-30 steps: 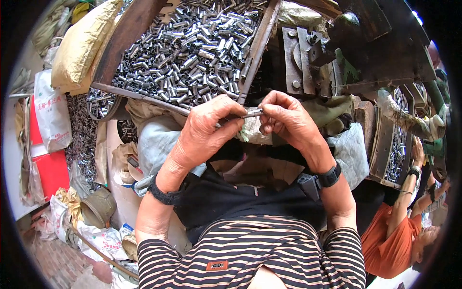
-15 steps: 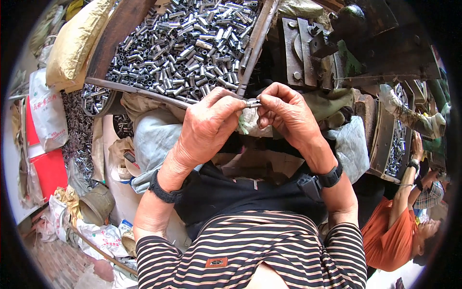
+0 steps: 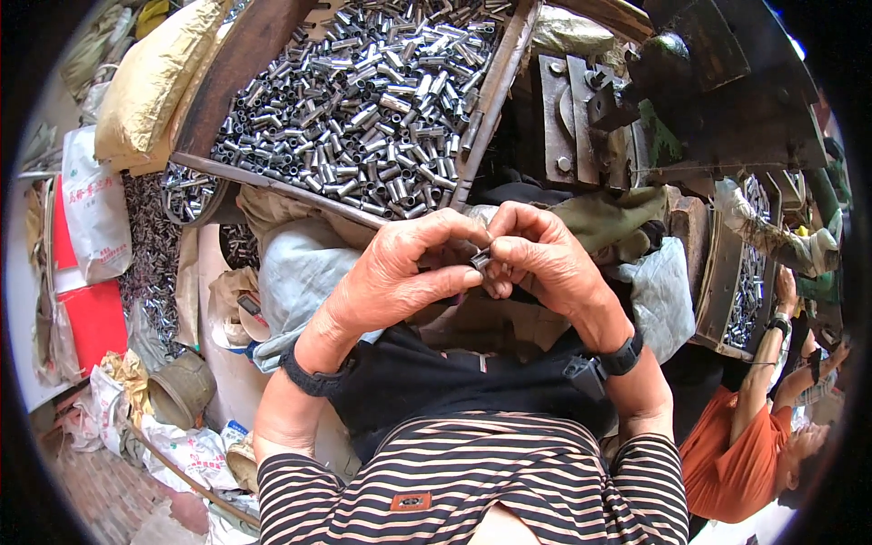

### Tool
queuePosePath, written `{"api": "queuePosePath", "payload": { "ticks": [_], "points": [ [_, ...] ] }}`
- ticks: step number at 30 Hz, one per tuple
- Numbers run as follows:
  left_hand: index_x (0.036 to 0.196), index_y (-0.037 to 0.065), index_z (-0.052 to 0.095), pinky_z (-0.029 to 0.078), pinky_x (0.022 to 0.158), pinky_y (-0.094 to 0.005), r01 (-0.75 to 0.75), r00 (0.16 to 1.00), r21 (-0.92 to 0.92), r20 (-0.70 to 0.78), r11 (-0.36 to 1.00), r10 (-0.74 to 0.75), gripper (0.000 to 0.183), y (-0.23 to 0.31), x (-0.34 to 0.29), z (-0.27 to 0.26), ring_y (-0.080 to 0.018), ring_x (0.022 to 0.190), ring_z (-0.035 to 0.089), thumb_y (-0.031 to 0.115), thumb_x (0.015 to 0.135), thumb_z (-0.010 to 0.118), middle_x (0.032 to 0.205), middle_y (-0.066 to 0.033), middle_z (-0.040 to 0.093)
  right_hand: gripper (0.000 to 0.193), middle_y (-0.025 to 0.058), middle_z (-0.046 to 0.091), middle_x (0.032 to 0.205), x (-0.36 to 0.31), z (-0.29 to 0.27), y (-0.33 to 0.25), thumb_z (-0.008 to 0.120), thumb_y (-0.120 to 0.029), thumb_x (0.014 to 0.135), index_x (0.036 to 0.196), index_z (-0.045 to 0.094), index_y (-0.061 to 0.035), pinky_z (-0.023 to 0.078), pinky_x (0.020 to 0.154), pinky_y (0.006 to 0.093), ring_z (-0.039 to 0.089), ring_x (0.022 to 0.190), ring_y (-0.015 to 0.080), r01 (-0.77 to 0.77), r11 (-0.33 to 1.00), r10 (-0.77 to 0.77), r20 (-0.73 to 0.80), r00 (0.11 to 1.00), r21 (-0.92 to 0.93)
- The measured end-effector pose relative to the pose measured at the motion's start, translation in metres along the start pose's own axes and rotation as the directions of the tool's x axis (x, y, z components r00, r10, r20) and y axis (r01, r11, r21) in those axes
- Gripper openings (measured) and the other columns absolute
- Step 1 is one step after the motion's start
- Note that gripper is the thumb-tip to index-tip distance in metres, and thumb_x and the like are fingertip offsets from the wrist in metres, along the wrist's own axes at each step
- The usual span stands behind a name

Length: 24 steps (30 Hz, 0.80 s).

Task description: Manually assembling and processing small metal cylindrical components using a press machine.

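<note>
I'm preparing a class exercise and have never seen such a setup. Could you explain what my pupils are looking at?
There is no robot: these are a person's bare hands. A fisheye camera on their head looks down, so straight edges bend near the rim. The right hand pinches a small metal piece; the left hand has its fingertips close by, though whether they grip it too is unclear. Beyond, a tray holds a heap of short metal tubes. At the right is a co-worker in orange.

One head-worn fisheye view looks down from close above the left hand (image 3: pixel 395 268) and right hand (image 3: pixel 548 262), past the near edge of the tray (image 3: pixel 282 191).
</note>
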<state>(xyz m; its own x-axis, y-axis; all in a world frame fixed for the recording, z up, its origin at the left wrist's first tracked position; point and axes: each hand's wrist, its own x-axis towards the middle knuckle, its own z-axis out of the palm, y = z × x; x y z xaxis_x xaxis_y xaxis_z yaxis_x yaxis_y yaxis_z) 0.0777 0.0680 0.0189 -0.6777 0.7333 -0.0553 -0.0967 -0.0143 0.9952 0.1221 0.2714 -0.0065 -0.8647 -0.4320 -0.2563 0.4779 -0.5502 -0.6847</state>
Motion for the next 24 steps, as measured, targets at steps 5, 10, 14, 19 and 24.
{"api": "queuePosePath", "payload": {
  "ticks": [5, 10, 14, 19, 24],
  "points": [
    [0.103, 0.002, 0.057, 0.049, 0.065, -0.0213, -0.003, 0.981, -0.175, -0.193, 0.984, -0.031, 0.016, -0.016, 0.005, -0.017, -0.0069, 0.073, 0.058, 0.014, 0.093, 0.055, 0.083, -0.0026, 0.063, 0.018, 0.0043, 0.061, 0.073, 0.018, 0.009, -0.015, 0.060, -0.019, 0.091, 0.088, 0.058, -0.0012, 0.048, 0.059, 0.0238, 0.058, 0.062, 0.0101, 0.041, 0.964, -0.070, -0.103, 0.992, -0.262],
    [0.105, 0.008, 0.051, 0.051, 0.070, -0.0251, -0.084, 0.899, -0.531, -0.405, 0.843, -0.165, 0.017, -0.010, 0.007, -0.036, -0.0126, 0.086, 0.061, 0.022, 0.098, 0.046, 0.096, -0.0032, 0.060, 0.011, 0.0127, 0.060, 0.068, 0.061, 0.023, -0.041, 0.064, -0.010, 0.082, 0.083, 0.059, -0.0004, 0.045, 0.056, 0.0303, 0.058, 0.059, 0.0211, 0.249, 0.186, -0.502, 0.126, 0.856, -0.950],
    [0.105, 0.010, 0.050, 0.048, 0.068, -0.0234, 0.086, 0.924, -0.512, -0.280, 0.855, -0.260, 0.015, -0.020, 0.002, -0.055, -0.0119, 0.082, 0.058, 0.023, 0.097, 0.049, 0.092, -0.0019, 0.058, 0.011, 0.0129, 0.059, 0.075, 0.108, 0.008, -0.034, 0.062, -0.010, 0.077, 0.085, 0.058, -0.0039, 0.048, 0.071, 0.0411, 0.060, 0.075, 0.0328, 0.265, -0.320, -0.521, 0.403, 0.753, -0.910],
    [0.094, -0.001, 0.059, 0.044, 0.068, -0.0259, 0.140, 0.934, 0.485, -0.355, 0.863, 0.047, 0.016, -0.011, 0.022, -0.056, -0.0090, 0.073, 0.051, 0.013, 0.085, 0.060, 0.082, -0.0027, 0.059, 0.008, 0.0125, 0.064, 0.072, 0.143, -0.013, -0.035, 0.051, -0.008, 0.081, 0.083, 0.058, -0.0045, 0.049, 0.073, 0.0423, 0.063, 0.075, 0.0318, 0.229, -0.593, -0.311, 0.483, 0.819, -0.772],
    [0.100, 0.005, 0.059, 0.048, 0.066, -0.0438, 0.165, 0.908, 0.887, -0.308, 0.430, 0.286, 0.020, -0.027, 0.047, -0.054, -0.0364, 0.077, 0.060, 0.015, 0.082, 0.061, 0.089, -0.0140, 0.058, 0.010, 0.0129, 0.064, 0.074, 0.145, -0.013, -0.037, 0.053, -0.009, 0.080, 0.087, 0.059, -0.0058, 0.051, 0.067, 0.0417, 0.064, 0.078, 0.0304, 0.201, -0.593, -0.328, 0.462, 0.824, -0.780]
  ]
}}
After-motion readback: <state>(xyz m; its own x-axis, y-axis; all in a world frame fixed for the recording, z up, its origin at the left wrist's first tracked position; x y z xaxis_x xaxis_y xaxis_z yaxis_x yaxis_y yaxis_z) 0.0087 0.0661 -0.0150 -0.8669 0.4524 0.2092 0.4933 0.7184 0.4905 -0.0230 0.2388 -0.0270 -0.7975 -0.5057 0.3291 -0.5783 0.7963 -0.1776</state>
